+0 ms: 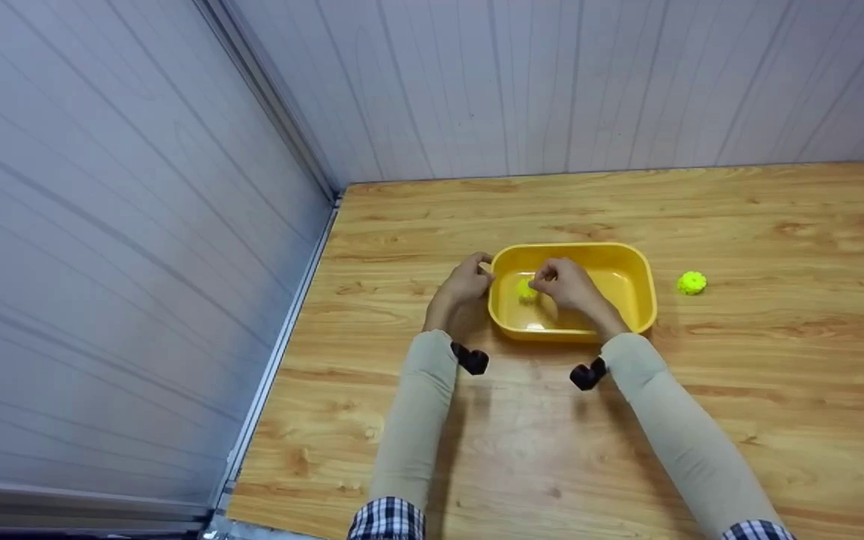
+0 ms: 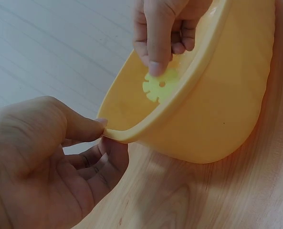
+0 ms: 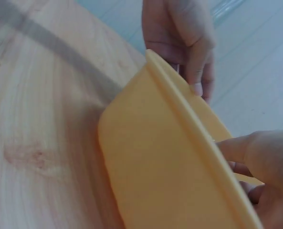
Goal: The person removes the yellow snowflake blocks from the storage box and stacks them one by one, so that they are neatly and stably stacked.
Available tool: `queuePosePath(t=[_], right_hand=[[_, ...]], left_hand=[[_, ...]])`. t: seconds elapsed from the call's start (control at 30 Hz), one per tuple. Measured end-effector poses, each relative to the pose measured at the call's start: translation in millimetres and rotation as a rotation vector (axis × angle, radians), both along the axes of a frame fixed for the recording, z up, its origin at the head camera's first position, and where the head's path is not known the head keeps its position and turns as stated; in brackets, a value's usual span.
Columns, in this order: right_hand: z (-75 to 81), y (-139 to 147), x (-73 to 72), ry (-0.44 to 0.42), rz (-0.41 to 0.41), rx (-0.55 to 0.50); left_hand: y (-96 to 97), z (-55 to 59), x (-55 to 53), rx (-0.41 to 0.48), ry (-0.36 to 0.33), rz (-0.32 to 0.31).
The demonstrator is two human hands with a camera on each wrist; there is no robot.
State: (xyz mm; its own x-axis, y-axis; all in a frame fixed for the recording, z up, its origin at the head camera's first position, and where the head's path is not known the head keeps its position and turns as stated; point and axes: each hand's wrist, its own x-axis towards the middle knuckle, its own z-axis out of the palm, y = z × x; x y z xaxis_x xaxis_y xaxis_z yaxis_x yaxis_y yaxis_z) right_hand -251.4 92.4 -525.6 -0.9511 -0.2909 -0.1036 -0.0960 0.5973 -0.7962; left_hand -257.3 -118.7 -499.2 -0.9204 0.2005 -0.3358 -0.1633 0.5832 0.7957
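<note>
A yellow plastic basin (image 1: 625,287) stands on the wooden table. My left hand (image 1: 468,279) pinches its left rim between thumb and fingers, clearly so in the left wrist view. Inside the basin, toward its left end, my right hand (image 1: 568,286) pinches a bright yellow-green notched disc (image 2: 159,87) with a small hole in its centre. The thumb lies over the disc's edge, and the fingers behind are partly hidden. In the right wrist view the basin wall (image 3: 146,148) hides the disc.
Another yellow-green notched piece (image 1: 691,283) lies on the table (image 1: 792,360), a little right of the basin. Pale panelled walls (image 1: 477,82) border the table at the back and left. Black wrist cameras (image 1: 588,373) sit on both sleeves.
</note>
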Motion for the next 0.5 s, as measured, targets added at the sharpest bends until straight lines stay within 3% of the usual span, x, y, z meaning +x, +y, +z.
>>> queuePosePath(t=[0.5], right_hand=[[25.5,37,3.8,-0.007,-0.111,-0.076]], left_hand=[[1.0,-0.1,0.4,0.002,0.001,0.007]])
